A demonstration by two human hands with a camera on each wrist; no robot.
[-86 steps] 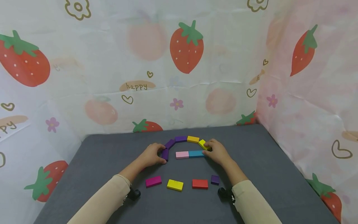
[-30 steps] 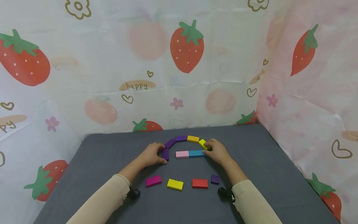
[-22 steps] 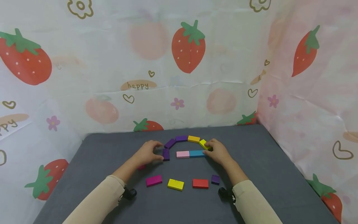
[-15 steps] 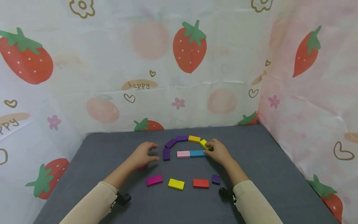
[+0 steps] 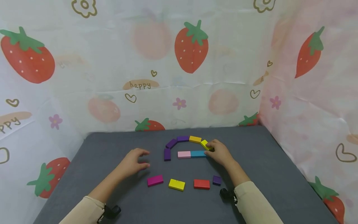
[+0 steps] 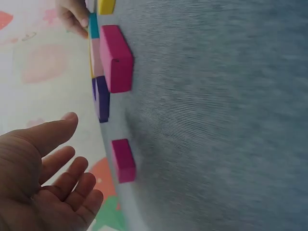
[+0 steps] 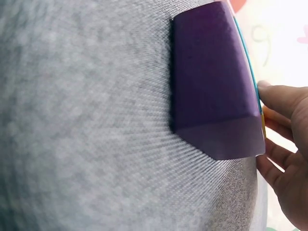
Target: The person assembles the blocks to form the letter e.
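My left hand hovers with fingers and thumb spread, left of an arch of blocks, holding nothing. The nearest arch piece is a purple block. Low beside this hand lies a magenta block, hidden by the hand in the head view. At the arch's right end my right hand has a fingertip by the yellow block and its thumb at the end of the blue block. The hand covers what lies between thumb and fingers; I cannot tell whether it pinches anything. A pink block adjoins the blue one.
Two more purple blocks, one of them at the top, and an orange block complete the curve. Closer to the front lie a magenta block, a yellow block, a red block and a small purple block. Printed curtains enclose the grey table.
My left hand has let go of the purple block at the arch's left end and drawn back left and toward the front. My right hand has stayed in place.
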